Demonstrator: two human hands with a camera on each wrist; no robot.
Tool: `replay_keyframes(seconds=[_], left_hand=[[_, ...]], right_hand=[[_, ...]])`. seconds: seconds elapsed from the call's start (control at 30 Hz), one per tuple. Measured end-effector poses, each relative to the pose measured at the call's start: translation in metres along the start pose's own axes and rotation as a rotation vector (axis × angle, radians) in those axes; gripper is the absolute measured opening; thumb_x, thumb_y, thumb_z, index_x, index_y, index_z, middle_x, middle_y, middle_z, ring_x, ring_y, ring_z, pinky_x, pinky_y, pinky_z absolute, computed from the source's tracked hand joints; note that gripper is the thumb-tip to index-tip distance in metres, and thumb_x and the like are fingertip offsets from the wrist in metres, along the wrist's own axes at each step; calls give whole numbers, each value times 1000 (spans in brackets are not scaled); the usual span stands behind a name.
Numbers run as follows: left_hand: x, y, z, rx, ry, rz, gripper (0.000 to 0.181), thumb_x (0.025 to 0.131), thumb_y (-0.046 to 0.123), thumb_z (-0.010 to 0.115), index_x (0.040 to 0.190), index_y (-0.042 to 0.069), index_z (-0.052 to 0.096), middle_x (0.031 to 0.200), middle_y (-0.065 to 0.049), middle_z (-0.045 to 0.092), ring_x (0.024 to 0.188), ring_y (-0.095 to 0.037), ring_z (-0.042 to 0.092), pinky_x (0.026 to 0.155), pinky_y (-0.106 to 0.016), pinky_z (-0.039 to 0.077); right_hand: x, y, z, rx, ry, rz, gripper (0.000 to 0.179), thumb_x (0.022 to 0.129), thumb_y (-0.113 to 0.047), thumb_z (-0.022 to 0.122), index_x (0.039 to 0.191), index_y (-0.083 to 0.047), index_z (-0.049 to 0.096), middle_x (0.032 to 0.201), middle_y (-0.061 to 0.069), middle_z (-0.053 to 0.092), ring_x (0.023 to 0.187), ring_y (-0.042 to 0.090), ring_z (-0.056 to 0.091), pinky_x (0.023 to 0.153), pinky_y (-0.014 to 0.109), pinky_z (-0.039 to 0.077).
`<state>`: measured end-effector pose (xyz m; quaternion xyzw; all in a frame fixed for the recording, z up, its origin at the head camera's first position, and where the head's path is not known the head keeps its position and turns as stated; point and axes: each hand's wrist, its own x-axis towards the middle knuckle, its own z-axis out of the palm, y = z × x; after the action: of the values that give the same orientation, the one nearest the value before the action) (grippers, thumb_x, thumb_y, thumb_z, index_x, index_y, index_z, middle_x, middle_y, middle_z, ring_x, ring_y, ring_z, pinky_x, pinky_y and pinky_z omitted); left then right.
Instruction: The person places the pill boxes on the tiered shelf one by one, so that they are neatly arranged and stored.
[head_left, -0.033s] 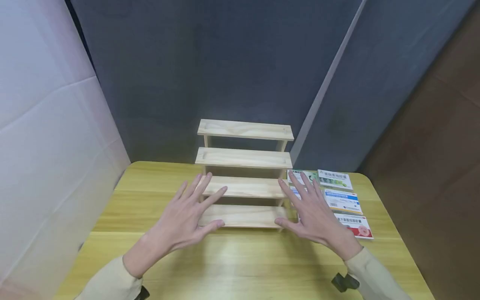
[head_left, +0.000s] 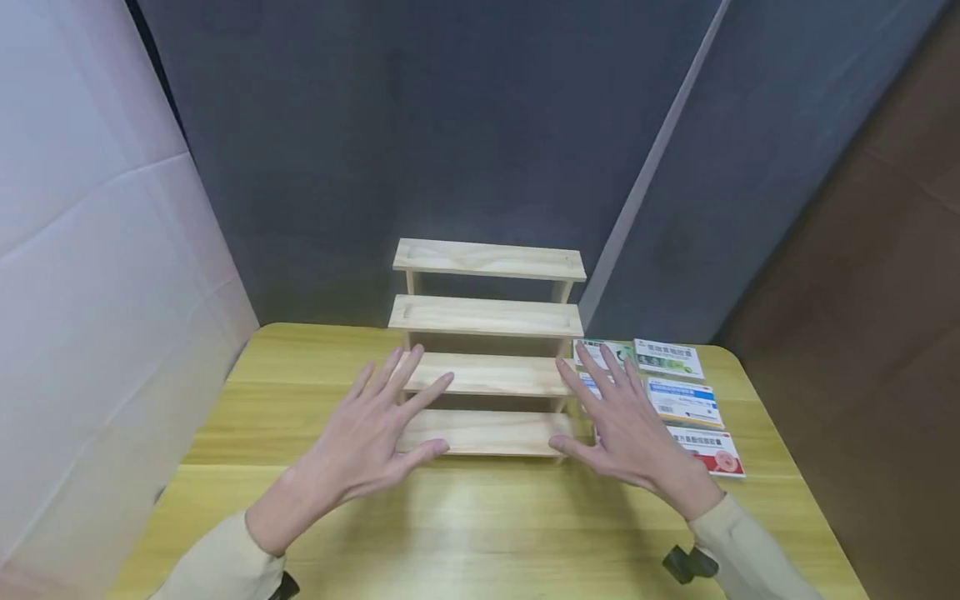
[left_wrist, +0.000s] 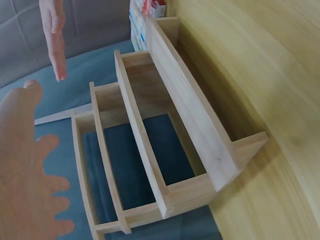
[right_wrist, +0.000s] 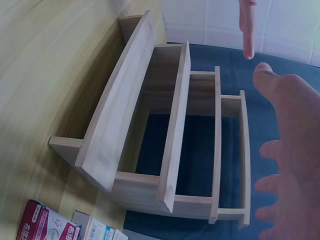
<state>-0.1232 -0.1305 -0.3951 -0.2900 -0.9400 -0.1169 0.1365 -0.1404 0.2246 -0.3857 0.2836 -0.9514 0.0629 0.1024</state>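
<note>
A pale wooden rack with a few stepped shelves stands at the back of the table. My left hand is held up before its left side, fingers spread and palm down. On the other side my right hand hovers likewise, fingers spread, overlapping some medicine boxes in the head view. Neither hand holds anything. In the left wrist view the left hand is apart from the rack. The right wrist view shows the right hand above the rack, also apart from it.
Several flat medicine boxes lie in rows right of the rack, partly hidden by the right hand; a red one shows in the right wrist view. The wooden table meets a dark curtain behind, with a white sheet at left.
</note>
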Motion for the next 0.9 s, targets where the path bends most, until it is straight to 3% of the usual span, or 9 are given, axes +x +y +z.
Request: replay_keyframes(seconds=[0.47, 0.9], left_hand=[[8, 5, 1, 10, 2, 5, 74, 95, 64, 54, 159, 33, 33, 168, -18, 19, 153, -43, 22, 121, -66, 26], [-1, -3, 14, 4, -13, -56, 75, 96, 59, 57, 160, 27, 34, 169, -19, 17, 153, -43, 23, 122, -66, 24]], right_hand=[[-7, 21, -3, 4, 3, 3, 98, 87, -67, 64, 163, -21, 22, 171, 12, 13, 155, 46, 12, 123, 70, 11], [-21, 47, 6, 12, -7, 42, 105, 83, -67, 68, 163, -18, 21, 170, 15, 16, 155, 45, 14, 122, 69, 19]])
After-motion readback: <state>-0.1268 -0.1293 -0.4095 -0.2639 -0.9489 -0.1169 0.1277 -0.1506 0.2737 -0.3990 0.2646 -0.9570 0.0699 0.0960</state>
